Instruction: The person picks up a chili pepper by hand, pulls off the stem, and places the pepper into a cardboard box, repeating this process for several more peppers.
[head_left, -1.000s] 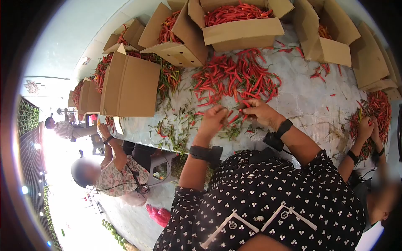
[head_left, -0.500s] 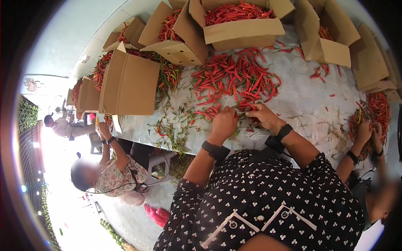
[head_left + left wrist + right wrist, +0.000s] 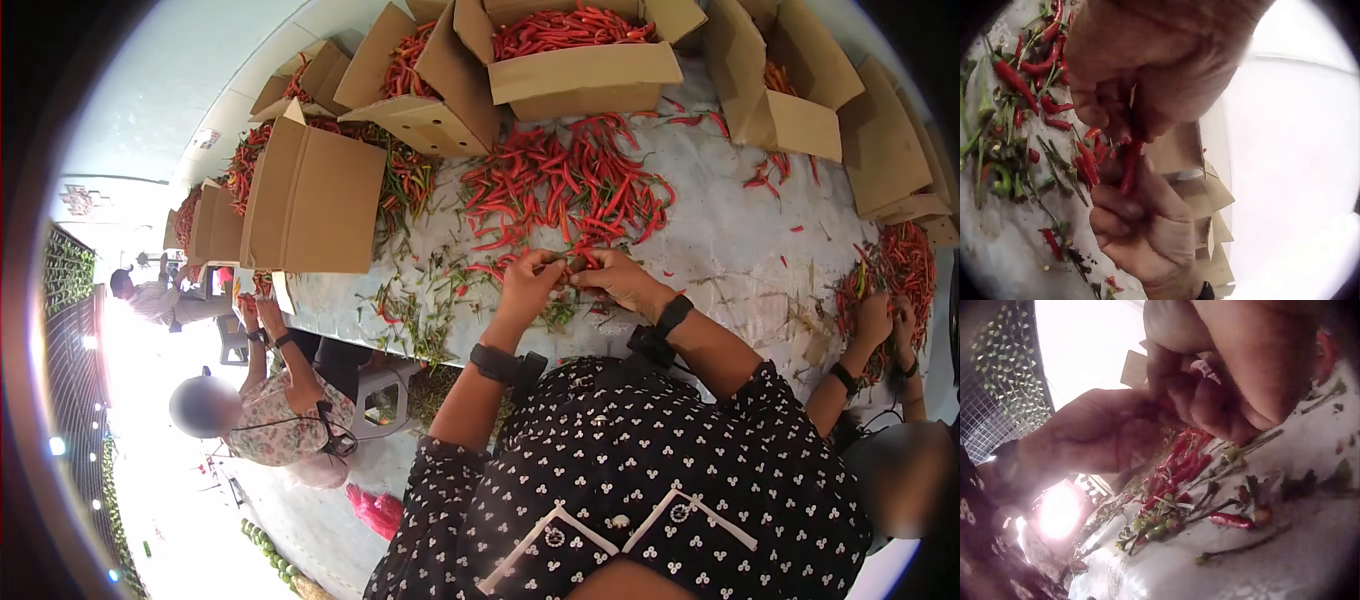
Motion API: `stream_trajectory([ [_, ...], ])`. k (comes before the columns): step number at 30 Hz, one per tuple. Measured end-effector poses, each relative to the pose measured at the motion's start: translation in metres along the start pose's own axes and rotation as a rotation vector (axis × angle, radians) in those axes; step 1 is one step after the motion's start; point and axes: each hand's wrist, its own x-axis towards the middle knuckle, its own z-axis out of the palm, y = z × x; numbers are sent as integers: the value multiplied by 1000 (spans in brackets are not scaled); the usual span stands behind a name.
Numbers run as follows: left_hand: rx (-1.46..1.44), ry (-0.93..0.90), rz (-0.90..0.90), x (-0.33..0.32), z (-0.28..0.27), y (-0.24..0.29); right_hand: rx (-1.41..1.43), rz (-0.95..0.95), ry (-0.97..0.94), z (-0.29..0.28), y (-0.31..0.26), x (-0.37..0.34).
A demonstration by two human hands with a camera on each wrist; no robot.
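Observation:
Over the near part of the table, my left hand [image 3: 528, 288] and right hand [image 3: 628, 280] meet at the fingertips. A red chilli [image 3: 1132, 165] spans the gap between them in the left wrist view. The left fingers and thumb pinch its upper end, while the curled fingers of the right hand [image 3: 1147, 234] grip its lower part. In the right wrist view, the right hand's fingers hide most of what they hold. Just beyond both hands spreads a heap of red chillies [image 3: 570, 180] with green stems.
Picked green stems [image 3: 420, 315] litter the table left of my hands. Cardboard boxes of chillies, one large box [image 3: 585, 80] among them, line the far side. Another box [image 3: 315, 200] stands at left. People work at both sides, the right one beside a chilli heap [image 3: 900, 265].
A second ago my hands were apart; the left has moved right and its fingertips now meet the right hand's at a chilli. The person at left has brought both hands together.

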Motion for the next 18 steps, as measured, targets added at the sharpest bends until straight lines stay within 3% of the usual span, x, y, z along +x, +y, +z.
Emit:
stream_trajectory([
  [2, 342, 56, 47, 1, -3, 3, -40, -20, 29, 6, -9, -3],
  [3, 341, 57, 44, 3, -6, 2, -40, -18, 29, 6, -9, -3],
  [6, 150, -43, -54, 6, -14, -7, -120, -17, 6, 1, -2, 5],
  [8, -341, -124, -169, 6, -16, -10, -185, -101, -67, -6, 11, 15],
  [12, -556, -35, -194, -2, -30, -7, -119, -105, -115, -4, 9, 12],
  [14, 406, 265, 6, -3, -49, -9, 126, 9, -98, -11, 11, 9],
  [15, 403, 274, 3, -6, -54, -14, 122, 14, -105, -14, 12, 8],
  [17, 924, 270, 178, -16, -60, -25, 239, 64, -87, -19, 15, 8],
  [18, 981, 212, 213, -24, -53, -21, 237, 68, -92, -21, 18, 9],
])
